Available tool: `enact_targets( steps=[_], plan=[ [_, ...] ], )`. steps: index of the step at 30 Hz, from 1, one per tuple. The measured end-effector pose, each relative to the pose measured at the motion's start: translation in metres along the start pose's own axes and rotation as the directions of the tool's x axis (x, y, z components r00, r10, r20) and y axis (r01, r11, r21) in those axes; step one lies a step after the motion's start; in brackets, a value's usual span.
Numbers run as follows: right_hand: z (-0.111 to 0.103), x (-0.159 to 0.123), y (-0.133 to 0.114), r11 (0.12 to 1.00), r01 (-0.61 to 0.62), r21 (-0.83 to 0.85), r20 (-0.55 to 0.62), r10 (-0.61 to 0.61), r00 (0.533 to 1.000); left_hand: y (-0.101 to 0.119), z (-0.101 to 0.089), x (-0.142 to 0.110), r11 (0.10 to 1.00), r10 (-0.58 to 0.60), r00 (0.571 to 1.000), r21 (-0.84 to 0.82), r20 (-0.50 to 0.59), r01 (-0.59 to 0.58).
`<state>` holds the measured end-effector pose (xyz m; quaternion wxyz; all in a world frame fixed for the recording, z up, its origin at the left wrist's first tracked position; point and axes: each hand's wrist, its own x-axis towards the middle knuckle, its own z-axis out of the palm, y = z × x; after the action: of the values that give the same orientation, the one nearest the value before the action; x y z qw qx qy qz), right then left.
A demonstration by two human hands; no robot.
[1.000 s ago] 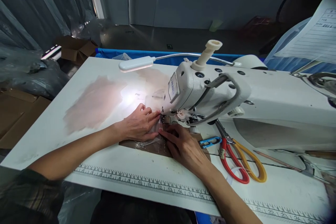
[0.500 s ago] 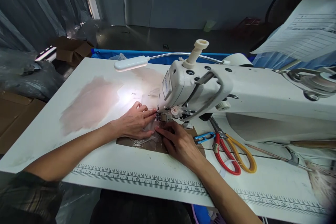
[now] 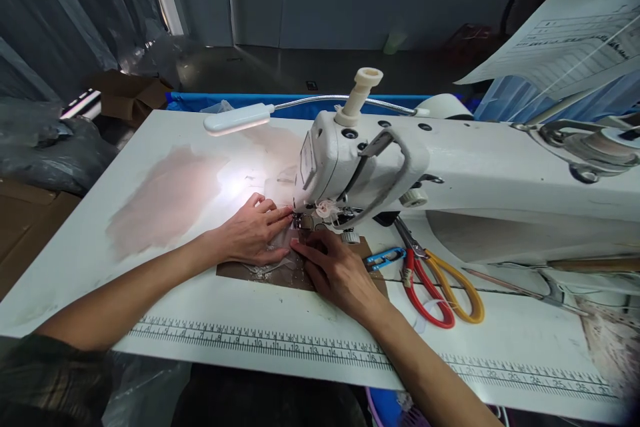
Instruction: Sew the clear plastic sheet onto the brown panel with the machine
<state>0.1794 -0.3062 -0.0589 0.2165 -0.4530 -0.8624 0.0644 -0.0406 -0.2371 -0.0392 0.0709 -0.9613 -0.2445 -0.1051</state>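
Note:
A white sewing machine stands on a white table. Under its needle lies a small sheer, pale piece of fabric on a brown plate. My left hand lies flat on the fabric left of the presser foot, fingers stretched toward the needle. My right hand rests just in front of the needle, fingers extended and pressing the fabric down. Neither hand grips anything.
Red-handled and yellow-handled scissors and blue thread snips lie right of my right hand. A gooseneck lamp lights the needle area. A printed ruler runs along the table's front edge. Cardboard boxes sit at far left.
The view has drifted so everything sits slightly further left. Both hands stay pressed on the fabric at the needle, hardly moving.

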Motion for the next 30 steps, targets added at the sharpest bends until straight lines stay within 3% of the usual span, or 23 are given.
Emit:
enact_targets(
  steps=[12,17,20,23,30],
  plan=[
    [0.0,0.002,-0.001,1.0,0.012,-0.023,-0.022,-0.013,1.0,0.004,0.0,-0.001,0.999,-0.018,1.0,0.03,0.025,0.017],
    [0.0,0.001,-0.003,0.999,-0.01,-0.051,-0.014,0.009,1.0,0.005,-0.022,-0.005,0.999,-0.034,0.999,-0.021,-0.032,0.034],
    [0.001,0.002,-0.002,0.999,-0.002,-0.041,-0.022,0.001,1.0,0.01,-0.037,-0.014,0.985,0.057,0.996,-0.159,-0.074,-0.068],
    [0.002,0.002,-0.002,0.999,0.01,-0.048,-0.041,-0.012,0.999,0.018,-0.039,-0.025,0.945,0.193,0.977,-0.251,-0.089,-0.209],
    [0.001,0.003,-0.004,0.999,0.009,-0.041,-0.041,-0.011,0.999,0.025,-0.014,-0.032,0.948,0.268,0.938,-0.113,-0.218,-0.297]
  ],
)
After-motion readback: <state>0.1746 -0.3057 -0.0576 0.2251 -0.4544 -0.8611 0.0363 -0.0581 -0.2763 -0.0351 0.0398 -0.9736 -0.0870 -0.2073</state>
